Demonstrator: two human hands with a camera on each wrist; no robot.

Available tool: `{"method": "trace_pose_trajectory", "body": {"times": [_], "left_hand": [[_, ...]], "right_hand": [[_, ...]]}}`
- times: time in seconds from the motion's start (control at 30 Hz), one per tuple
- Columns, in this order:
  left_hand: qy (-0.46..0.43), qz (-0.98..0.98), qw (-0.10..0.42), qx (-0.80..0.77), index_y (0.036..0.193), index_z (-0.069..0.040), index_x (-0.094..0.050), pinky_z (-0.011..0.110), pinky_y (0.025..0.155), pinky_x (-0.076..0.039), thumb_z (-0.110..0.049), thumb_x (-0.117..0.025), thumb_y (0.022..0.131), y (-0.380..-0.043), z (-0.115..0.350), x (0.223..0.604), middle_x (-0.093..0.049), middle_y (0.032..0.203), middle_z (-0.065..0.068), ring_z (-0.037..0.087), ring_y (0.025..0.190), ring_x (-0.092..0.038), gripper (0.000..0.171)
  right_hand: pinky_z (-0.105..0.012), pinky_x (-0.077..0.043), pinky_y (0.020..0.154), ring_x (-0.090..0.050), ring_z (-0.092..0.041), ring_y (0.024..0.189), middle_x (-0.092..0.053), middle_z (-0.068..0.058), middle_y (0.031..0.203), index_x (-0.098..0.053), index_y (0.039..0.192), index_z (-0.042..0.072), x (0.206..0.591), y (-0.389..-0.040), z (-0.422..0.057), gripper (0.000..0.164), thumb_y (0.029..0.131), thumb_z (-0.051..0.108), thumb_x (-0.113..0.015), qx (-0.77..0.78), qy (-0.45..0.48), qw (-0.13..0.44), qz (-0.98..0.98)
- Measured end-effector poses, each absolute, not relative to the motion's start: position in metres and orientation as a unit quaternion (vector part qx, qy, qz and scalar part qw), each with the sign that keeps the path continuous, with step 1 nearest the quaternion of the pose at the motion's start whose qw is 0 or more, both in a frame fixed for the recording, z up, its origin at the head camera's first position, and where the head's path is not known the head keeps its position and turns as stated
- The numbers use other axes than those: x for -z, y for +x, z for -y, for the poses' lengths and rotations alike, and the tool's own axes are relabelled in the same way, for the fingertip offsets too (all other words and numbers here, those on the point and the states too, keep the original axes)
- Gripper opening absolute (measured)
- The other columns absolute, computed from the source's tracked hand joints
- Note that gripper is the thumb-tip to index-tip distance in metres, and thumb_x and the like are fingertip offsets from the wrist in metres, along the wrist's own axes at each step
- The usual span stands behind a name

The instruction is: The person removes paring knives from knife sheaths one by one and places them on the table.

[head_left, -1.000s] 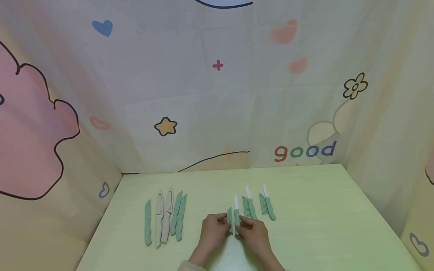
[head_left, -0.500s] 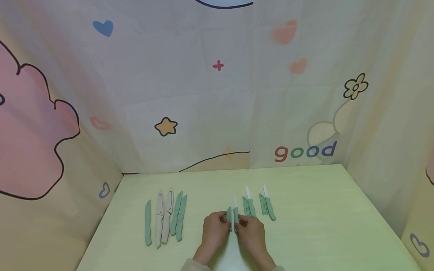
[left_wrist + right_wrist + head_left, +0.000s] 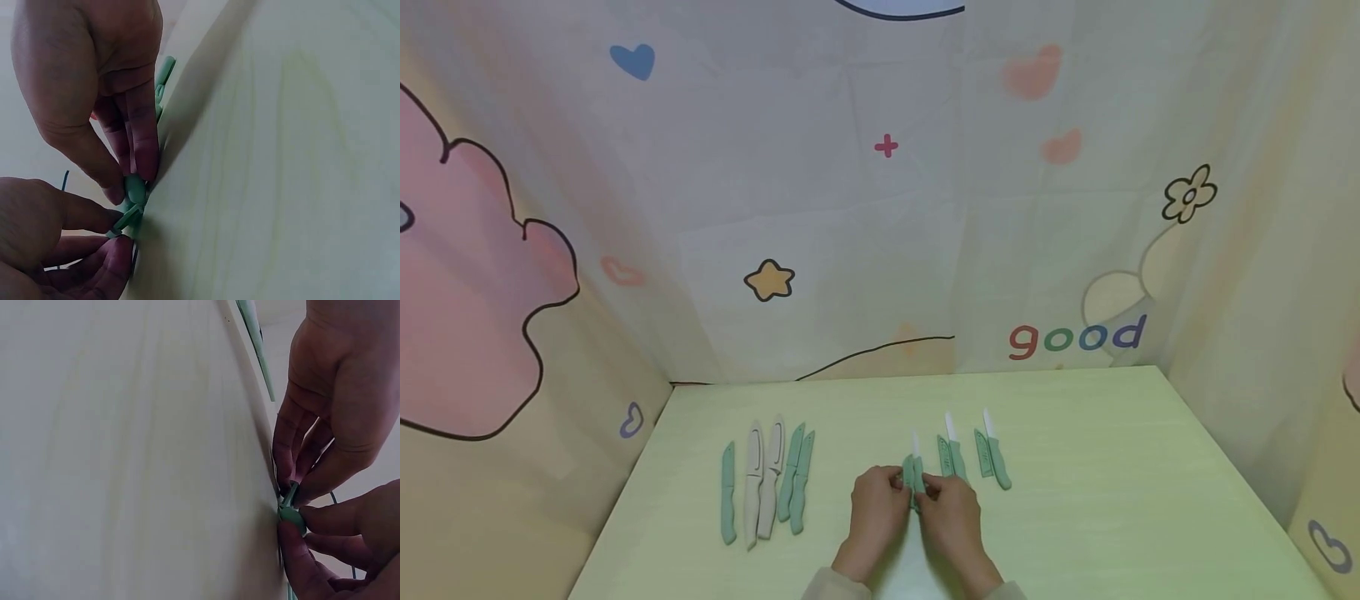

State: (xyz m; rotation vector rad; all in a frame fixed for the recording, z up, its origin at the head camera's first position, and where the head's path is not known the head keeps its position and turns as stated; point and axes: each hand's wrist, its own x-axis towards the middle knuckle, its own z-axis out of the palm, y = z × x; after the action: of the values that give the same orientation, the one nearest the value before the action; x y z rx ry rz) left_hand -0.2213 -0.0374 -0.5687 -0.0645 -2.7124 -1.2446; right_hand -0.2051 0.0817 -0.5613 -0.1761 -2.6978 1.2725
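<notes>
Between thumb and fingers, my left hand (image 3: 877,502) pinches a slim green sheath (image 3: 907,472). My right hand (image 3: 953,510) grips the green handle of a small paring knife (image 3: 919,473), its white blade pointing away from me. The two pieces lie side by side, edges nearly meeting, close over the table. In the left wrist view, the sheath (image 3: 128,219) is angled against the rounded handle end of the knife (image 3: 134,189). The right wrist view has the handle end (image 3: 291,520) under my right fingertips. Fingers hide the lower part of both pieces.
To the right lie two more bare paring knives (image 3: 957,460) (image 3: 997,461), each beside a green sheath (image 3: 943,457) (image 3: 982,452). At left are a green knife (image 3: 727,493), two beige sheathed knives (image 3: 752,483) (image 3: 771,477) and two green ones (image 3: 791,472) (image 3: 802,482). A printed curtain (image 3: 820,208) surrounds the table (image 3: 1097,500).
The knife in my right hand has come leftward against the sheath, narrowing the gap between them. Both hands have drawn slightly closer together. The other knives have stayed put.
</notes>
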Motion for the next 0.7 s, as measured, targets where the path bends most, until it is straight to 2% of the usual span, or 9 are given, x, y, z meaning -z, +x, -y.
{"method": "trace_pose_trajectory", "body": {"times": [0.23, 0.4, 0.7], "left_hand": [[-0.013, 0.911, 0.092, 0.402, 0.1, 0.002, -0.073, 0.023, 0.05, -0.046, -0.001, -0.07, 0.078, -0.2227, 0.0357, 0.5664, -0.054, 0.071, -0.002, 0.01, 0.062, -0.047, 0.023], [-0.016, 0.912, 0.103, 0.397, 0.081, -0.003, -0.07, 0.025, 0.049, -0.041, 0.0, -0.069, 0.077, -0.2251, 0.0349, 0.5669, -0.049, 0.071, 0.0, 0.013, 0.062, -0.044, 0.004], [-0.019, 0.909, 0.109, 0.401, 0.064, -0.01, -0.058, 0.024, 0.047, -0.036, 0.0, -0.068, 0.076, -0.2294, 0.0341, 0.5724, -0.044, 0.07, 0.001, 0.014, 0.061, -0.041, 0.019]], "right_hand": [[-0.04, -0.055, 0.059, -0.061, -0.015, 0.071, -0.071, -0.006, 0.079, -0.074, 0.102, 0.001, 0.5613, -0.2075, -0.0789, 0.027, 0.075, 0.004, -0.077, -0.398, -0.026, 0.107, 0.911], [-0.039, -0.052, 0.055, -0.057, -0.016, 0.071, -0.067, -0.011, 0.082, -0.074, 0.102, 0.001, 0.5621, -0.2094, -0.0778, 0.025, 0.077, 0.003, -0.074, -0.381, -0.013, 0.109, 0.918], [-0.042, -0.052, 0.058, -0.055, -0.021, 0.077, -0.063, -0.013, 0.086, -0.075, 0.101, 0.001, 0.566, -0.2138, -0.0753, 0.022, 0.079, 0.003, -0.07, -0.35, -0.013, 0.107, 0.931]]}}
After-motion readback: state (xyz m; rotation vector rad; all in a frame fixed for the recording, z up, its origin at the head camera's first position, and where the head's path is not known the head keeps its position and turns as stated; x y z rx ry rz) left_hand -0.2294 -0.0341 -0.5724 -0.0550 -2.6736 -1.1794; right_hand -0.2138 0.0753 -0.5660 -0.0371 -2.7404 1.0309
